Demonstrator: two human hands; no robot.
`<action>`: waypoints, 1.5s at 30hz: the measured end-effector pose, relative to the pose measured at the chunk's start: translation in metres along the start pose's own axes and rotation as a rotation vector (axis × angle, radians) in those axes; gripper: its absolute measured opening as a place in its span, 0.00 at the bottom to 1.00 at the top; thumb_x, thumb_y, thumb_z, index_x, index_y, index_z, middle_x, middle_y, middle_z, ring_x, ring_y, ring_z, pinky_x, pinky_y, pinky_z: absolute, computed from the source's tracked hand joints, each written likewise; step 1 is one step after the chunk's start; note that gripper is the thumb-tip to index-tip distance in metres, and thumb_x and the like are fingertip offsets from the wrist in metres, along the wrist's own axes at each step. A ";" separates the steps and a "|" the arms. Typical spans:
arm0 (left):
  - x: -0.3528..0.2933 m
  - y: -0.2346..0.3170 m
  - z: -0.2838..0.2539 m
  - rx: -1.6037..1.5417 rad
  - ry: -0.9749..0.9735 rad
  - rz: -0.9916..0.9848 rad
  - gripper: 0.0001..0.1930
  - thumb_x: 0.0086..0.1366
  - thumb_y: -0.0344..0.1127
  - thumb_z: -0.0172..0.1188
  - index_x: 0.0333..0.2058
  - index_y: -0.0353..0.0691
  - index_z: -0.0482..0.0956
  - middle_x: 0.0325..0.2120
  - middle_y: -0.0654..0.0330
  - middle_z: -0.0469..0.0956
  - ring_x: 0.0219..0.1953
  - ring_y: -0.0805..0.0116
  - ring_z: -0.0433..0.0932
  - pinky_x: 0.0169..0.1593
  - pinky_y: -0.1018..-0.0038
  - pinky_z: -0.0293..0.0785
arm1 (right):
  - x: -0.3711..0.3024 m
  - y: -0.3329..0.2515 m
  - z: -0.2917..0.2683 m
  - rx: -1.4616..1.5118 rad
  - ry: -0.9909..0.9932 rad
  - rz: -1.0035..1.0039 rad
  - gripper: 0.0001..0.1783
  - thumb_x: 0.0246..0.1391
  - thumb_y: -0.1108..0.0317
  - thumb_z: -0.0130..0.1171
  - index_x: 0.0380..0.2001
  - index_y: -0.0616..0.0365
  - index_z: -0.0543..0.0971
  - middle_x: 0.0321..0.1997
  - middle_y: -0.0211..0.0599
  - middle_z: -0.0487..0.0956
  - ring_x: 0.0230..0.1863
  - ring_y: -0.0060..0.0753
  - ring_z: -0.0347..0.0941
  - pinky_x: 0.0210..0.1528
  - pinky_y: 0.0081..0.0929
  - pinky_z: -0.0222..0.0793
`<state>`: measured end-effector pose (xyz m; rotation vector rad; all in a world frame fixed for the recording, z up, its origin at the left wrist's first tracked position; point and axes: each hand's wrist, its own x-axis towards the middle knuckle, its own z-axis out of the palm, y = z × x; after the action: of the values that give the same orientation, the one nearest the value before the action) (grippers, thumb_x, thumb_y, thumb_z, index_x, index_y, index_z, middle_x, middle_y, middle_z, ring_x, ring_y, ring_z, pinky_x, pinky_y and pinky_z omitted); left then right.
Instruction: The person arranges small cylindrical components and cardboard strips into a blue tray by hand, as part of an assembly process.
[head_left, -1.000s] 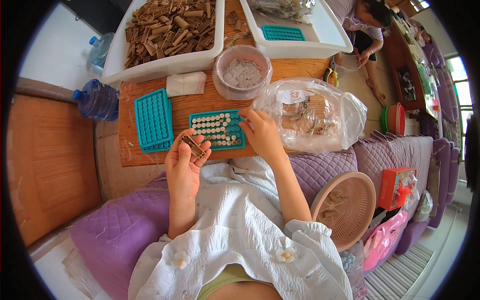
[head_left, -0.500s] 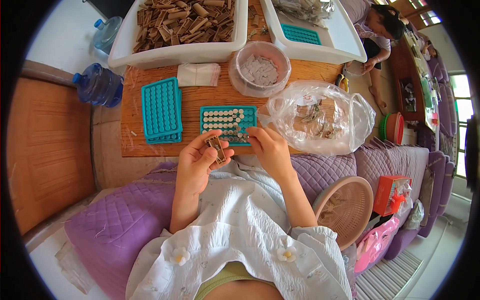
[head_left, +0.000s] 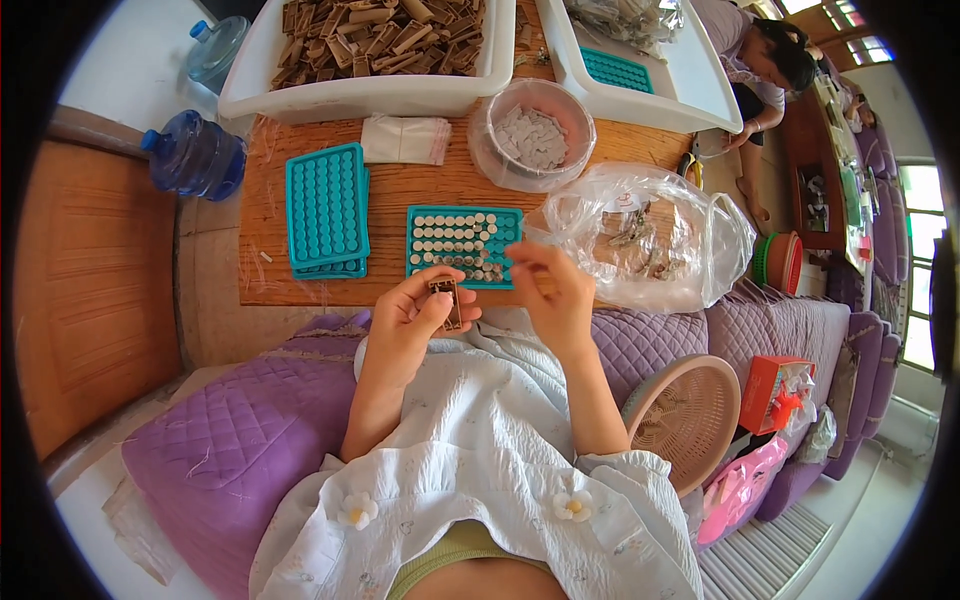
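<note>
My left hand (head_left: pixel 405 325), below the front edge of the table, is closed around a small brown plastic casing (head_left: pixel 449 308) with an open hollow side. My right hand (head_left: pixel 556 295) hovers at the right corner of a teal tray (head_left: pixel 510 222), its thumb and forefinger apart and nothing visible between them. Several rows of small round pieces (head_left: pixel 452 234), whitish at the back and more metallic at the front, fill most of that tray. Beside the right hand lies a clear plastic bag (head_left: pixel 700 255) with small thin parts inside.
Stacked teal trays (head_left: pixel 328 208) lie at the left. Behind are a folded cloth (head_left: pixel 405 140), a plastic-lined tub (head_left: pixel 532 140) of grey pieces, a white bin (head_left: pixel 370 100) of brown casings and another white bin (head_left: pixel 690 112). A person (head_left: pixel 755 75) sits beyond, far right.
My right hand has lifted off the tray's front right area and moved slightly right, its fingers spreading. The left hand still holds the casing, turned more upright.
</note>
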<state>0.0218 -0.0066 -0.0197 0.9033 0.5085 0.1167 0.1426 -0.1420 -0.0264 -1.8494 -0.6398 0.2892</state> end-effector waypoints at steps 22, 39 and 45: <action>-0.002 0.000 0.003 0.021 -0.095 -0.035 0.18 0.61 0.30 0.53 0.49 0.33 0.66 0.35 0.59 0.75 0.35 0.72 0.76 0.39 0.77 0.76 | -0.007 -0.017 0.021 -0.088 0.001 -0.636 0.11 0.37 0.85 0.58 0.27 0.61 0.72 0.30 0.39 0.78 0.37 0.40 0.77 0.37 0.29 0.74; 0.006 0.002 -0.012 0.002 -0.014 0.064 0.10 0.59 0.28 0.47 0.39 0.33 0.71 0.31 0.56 0.76 0.31 0.67 0.78 0.35 0.76 0.74 | -0.010 0.026 0.017 -0.579 -0.073 -0.309 0.13 0.40 0.75 0.59 0.33 0.57 0.74 0.23 0.34 0.72 0.27 0.37 0.68 0.31 0.30 0.65; 0.000 0.004 -0.001 0.101 -0.044 0.001 0.13 0.62 0.33 0.51 0.44 0.33 0.69 0.34 0.56 0.76 0.34 0.68 0.77 0.38 0.75 0.74 | -0.013 -0.006 0.011 -0.240 0.126 -0.243 0.14 0.39 0.79 0.58 0.33 0.59 0.74 0.28 0.37 0.75 0.28 0.37 0.73 0.28 0.27 0.70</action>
<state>0.0219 -0.0032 -0.0177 1.0032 0.4765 0.0720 0.1245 -0.1393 -0.0259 -1.9745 -0.8312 -0.0668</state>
